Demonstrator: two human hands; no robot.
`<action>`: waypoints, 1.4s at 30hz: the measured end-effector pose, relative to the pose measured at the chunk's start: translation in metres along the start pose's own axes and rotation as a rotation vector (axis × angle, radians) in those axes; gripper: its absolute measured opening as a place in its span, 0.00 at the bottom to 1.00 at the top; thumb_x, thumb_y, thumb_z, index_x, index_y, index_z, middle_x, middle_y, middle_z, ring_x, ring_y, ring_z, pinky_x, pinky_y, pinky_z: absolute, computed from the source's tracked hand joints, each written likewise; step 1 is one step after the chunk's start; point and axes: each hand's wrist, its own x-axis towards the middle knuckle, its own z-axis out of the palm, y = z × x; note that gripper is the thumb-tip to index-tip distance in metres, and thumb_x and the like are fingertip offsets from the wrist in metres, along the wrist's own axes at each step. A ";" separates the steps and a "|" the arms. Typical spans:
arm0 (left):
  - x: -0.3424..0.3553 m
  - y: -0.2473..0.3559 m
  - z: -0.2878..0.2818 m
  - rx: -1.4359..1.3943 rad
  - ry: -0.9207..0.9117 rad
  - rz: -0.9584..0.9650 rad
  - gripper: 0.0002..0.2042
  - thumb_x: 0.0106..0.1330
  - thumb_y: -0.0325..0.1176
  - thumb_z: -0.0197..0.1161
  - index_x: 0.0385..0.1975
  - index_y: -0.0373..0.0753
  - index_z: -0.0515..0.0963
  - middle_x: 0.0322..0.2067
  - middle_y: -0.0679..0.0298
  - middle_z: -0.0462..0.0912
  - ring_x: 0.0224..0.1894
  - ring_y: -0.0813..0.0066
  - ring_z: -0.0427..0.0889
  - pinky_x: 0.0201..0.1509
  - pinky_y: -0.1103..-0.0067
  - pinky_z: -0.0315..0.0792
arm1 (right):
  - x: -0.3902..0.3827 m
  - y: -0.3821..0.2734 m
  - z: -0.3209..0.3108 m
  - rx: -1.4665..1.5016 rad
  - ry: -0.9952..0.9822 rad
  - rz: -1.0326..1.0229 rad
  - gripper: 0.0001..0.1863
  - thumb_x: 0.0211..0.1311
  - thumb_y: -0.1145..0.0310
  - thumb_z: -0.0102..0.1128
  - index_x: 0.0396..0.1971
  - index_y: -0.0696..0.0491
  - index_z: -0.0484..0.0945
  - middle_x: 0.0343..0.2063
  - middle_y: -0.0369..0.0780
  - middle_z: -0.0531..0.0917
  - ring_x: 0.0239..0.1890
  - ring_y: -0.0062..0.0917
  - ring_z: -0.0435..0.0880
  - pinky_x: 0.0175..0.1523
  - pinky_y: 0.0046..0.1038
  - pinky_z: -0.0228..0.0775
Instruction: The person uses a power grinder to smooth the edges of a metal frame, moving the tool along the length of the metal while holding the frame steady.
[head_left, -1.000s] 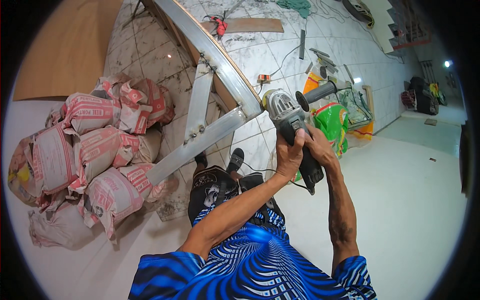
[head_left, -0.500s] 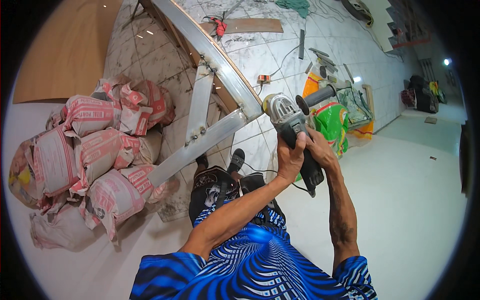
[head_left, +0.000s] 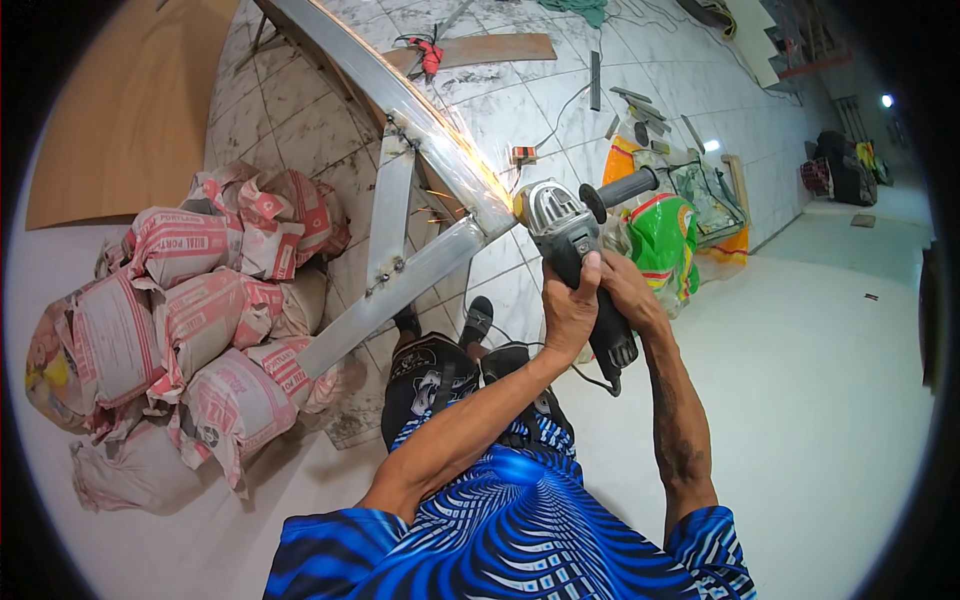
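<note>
Both my hands are wrapped around the dark body of an angle grinder [head_left: 562,222]. My left hand [head_left: 572,312] grips it from the left, thumb along the top. On its other side my right hand [head_left: 632,290] is closed round the body, its fingers partly hidden. The side handle [head_left: 630,187] sticks out to the right with no hand on it. At the grinder's left, the disc edge meets the corner of a welded metal frame [head_left: 420,265]. Bright sparks [head_left: 470,150] stream from that contact up along the frame's long bar. Dark weld marks show at the frame's joints.
Stacked cement bags [head_left: 190,320] lie at the left, below a plywood sheet [head_left: 120,120]. A power socket block [head_left: 523,155] and its cord are on the tiles behind the grinder. A green plastic sack [head_left: 662,240] lies at the right, near metal offcuts [head_left: 645,112].
The grinder has shifted slightly left in my hands, onto the frame's corner. A dense stream of sparks has appeared along the bar, where only a few stray streaks showed earlier.
</note>
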 end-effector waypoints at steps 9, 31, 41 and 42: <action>0.008 0.020 -0.023 0.341 -0.319 -0.110 0.31 0.67 0.55 0.63 0.50 0.27 0.71 0.41 0.47 0.80 0.43 0.59 0.82 0.48 0.70 0.74 | -0.023 -0.004 0.012 0.375 0.160 0.057 0.31 0.69 0.42 0.48 0.39 0.61 0.78 0.30 0.42 0.82 0.31 0.27 0.80 0.38 0.27 0.72; 0.090 0.077 -0.112 1.474 -0.597 1.020 0.19 0.61 0.37 0.69 0.51 0.41 0.78 0.57 0.53 0.73 0.65 0.50 0.67 0.69 0.54 0.58 | -0.125 0.066 0.057 1.052 0.226 0.139 0.33 0.69 0.40 0.49 0.45 0.62 0.74 0.31 0.45 0.84 0.30 0.27 0.87 0.33 0.27 0.82; 0.097 0.068 -0.109 1.695 -0.609 0.968 0.29 0.65 0.40 0.65 0.65 0.36 0.67 0.65 0.48 0.65 0.68 0.45 0.62 0.71 0.56 0.56 | -0.136 0.068 0.062 1.084 0.224 0.150 0.32 0.68 0.40 0.53 0.43 0.61 0.75 0.30 0.44 0.84 0.29 0.25 0.86 0.33 0.25 0.81; 0.096 0.066 -0.108 1.749 -0.617 0.963 0.30 0.66 0.41 0.64 0.66 0.37 0.66 0.67 0.48 0.64 0.69 0.45 0.60 0.71 0.55 0.55 | -0.136 0.070 0.063 1.080 0.225 0.158 0.32 0.68 0.40 0.54 0.42 0.61 0.75 0.30 0.44 0.84 0.29 0.25 0.86 0.33 0.25 0.81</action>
